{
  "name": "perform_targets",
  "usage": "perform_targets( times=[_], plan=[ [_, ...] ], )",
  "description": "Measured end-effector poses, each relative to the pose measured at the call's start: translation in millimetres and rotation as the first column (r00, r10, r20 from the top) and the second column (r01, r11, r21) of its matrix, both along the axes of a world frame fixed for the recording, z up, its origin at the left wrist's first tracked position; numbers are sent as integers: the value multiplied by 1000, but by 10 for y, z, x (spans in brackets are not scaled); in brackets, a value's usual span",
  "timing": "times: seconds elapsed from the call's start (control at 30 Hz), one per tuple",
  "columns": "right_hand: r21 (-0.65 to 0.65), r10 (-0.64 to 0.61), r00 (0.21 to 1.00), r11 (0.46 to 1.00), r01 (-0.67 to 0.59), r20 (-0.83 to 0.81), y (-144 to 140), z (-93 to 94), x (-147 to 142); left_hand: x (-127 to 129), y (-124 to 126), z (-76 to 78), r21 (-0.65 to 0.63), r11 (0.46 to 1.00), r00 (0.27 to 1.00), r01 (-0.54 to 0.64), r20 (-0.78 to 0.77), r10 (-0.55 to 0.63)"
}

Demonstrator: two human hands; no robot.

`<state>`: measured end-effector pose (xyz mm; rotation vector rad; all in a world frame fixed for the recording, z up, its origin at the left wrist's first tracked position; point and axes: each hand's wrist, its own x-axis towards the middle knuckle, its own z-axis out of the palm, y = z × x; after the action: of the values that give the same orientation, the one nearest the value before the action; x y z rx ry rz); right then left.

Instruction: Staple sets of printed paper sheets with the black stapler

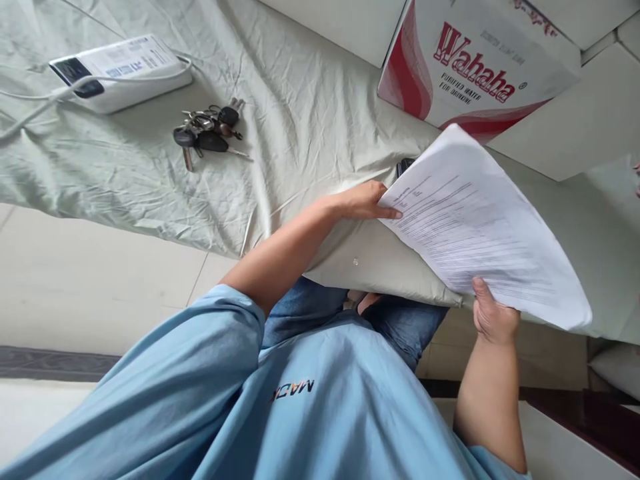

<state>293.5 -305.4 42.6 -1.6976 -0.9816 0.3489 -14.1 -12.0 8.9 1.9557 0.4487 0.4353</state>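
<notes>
Printed sheets of paper [480, 227] are held up in front of me, slanting across the table and bowed a little. My left hand [370, 201] grips them at the near left corner, thumb on top and fingers hidden underneath. Along the lower edge, my right hand [495, 315] pinches the sheets with its thumb over the print; its other fingers are mostly out of sight beneath. Lines of small text cover the upper face, too fine to read. Partly behind the paper, close to my left hand, a small black object [404, 167] lies on the cloth.
A pale green cloth [310, 100] covers the table. A bunch of keys [210, 130] and a white power bank [120, 73] with a cable lie at left. A red and white Wahaha water carton [475, 67] stands behind the paper. Part of a person's hand [637, 180] shows at the right edge.
</notes>
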Motion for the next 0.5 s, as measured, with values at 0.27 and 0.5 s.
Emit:
perform_targets(
  times=[0.27,0.5],
  plan=[
    [15,-40,982,999,44,-184,82,-22,-83,40,24,52,126,991,999,51,-20,-49],
    [-66,-63,945,997,44,-320,-27,-37,-378,64,15,36,-22,985,985,-169,40,170]
  ],
)
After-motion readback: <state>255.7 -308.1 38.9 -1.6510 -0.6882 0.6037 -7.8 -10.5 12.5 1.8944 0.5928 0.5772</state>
